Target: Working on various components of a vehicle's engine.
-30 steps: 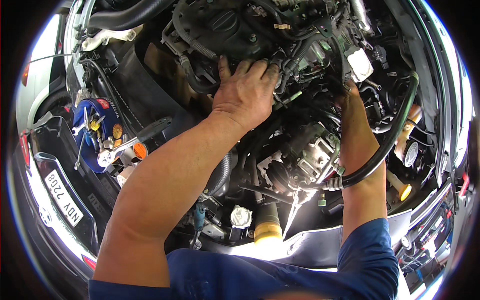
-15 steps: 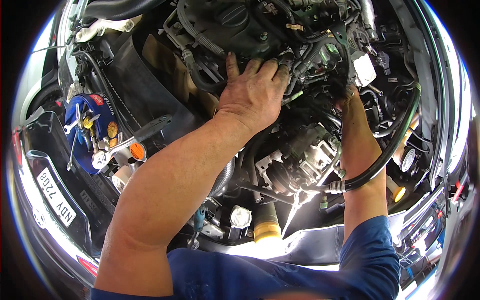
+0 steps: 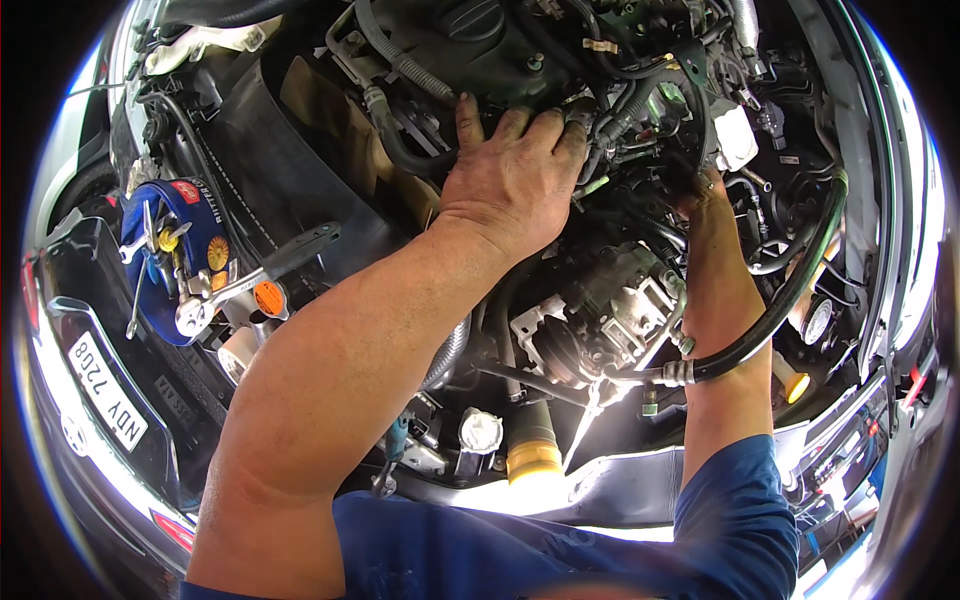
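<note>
My left hand [image 3: 515, 180] lies palm down on the engine, its fingers slightly spread along the near edge of the black engine cover [image 3: 440, 55]. A grey corrugated hose [image 3: 400, 60] runs down to beside its thumb. Deep among dark hoses and wiring [image 3: 640, 120], my right hand [image 3: 702, 190] reaches in; only its back and wrist show, and its fingers are hidden. A white plastic reservoir [image 3: 735, 140] stands just beyond it. Below, between my forearms, sits a silvery compressor-like unit with a pulley [image 3: 600, 320]. A thick black hose [image 3: 770, 330] crosses over my right forearm.
On the left, a blue round tray [image 3: 205, 240] holds several wrenches and small tools, with a ratchet [image 3: 270, 275] lying across its edge. A bright work light [image 3: 535, 465] shines at the near edge. A yellow cap [image 3: 795, 387] sits at right; another car [image 3: 110, 390] stands at far left.
My view has shifted slightly. Both hands stay at about the same spots on the engine, and the surrounding parts look the same.
</note>
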Action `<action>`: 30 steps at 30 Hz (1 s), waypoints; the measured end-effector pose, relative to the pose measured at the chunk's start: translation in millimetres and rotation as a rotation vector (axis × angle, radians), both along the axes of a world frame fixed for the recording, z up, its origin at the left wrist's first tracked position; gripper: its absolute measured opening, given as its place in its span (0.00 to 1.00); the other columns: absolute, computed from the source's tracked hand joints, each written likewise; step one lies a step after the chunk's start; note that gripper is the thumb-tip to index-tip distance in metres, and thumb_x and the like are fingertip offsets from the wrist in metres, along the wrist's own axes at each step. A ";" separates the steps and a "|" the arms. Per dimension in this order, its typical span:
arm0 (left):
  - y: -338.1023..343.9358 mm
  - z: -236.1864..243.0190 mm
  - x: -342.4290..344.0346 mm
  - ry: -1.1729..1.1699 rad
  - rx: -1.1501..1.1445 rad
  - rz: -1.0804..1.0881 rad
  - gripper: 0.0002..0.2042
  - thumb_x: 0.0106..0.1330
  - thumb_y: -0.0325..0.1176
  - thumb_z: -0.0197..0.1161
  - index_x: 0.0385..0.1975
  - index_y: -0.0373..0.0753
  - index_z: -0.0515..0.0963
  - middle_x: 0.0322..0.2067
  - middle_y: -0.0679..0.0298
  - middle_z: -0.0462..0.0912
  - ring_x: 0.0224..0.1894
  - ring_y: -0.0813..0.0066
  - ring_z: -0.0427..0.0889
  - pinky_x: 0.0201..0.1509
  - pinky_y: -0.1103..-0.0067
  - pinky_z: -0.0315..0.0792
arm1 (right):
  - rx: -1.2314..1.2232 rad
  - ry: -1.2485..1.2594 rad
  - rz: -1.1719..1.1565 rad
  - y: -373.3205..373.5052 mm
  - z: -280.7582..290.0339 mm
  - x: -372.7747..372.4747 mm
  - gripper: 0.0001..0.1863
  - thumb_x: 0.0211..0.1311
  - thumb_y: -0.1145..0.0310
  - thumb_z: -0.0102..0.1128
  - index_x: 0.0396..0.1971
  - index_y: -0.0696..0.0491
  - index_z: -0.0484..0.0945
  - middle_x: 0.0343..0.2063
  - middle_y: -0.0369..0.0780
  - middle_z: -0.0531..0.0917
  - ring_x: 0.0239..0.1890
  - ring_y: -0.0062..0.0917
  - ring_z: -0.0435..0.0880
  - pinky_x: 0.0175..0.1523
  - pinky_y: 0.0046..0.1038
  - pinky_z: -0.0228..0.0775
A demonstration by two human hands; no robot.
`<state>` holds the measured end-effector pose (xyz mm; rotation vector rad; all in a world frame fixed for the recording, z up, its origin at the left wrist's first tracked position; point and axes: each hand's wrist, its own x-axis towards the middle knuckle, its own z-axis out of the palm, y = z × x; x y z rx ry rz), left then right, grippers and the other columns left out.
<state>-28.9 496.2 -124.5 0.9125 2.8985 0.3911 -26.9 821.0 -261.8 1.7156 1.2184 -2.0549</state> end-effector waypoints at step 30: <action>0.0 -2.8 -1.4 0.048 0.013 0.011 0.20 0.67 0.35 0.51 0.58 0.41 0.73 0.50 0.63 0.76 0.58 0.63 0.73 0.67 0.39 0.52 | -0.022 0.072 0.089 3.8 1.2 -0.2 0.25 0.72 0.53 0.36 0.48 0.54 0.80 0.39 0.46 0.87 0.39 0.45 0.84 0.51 0.64 0.65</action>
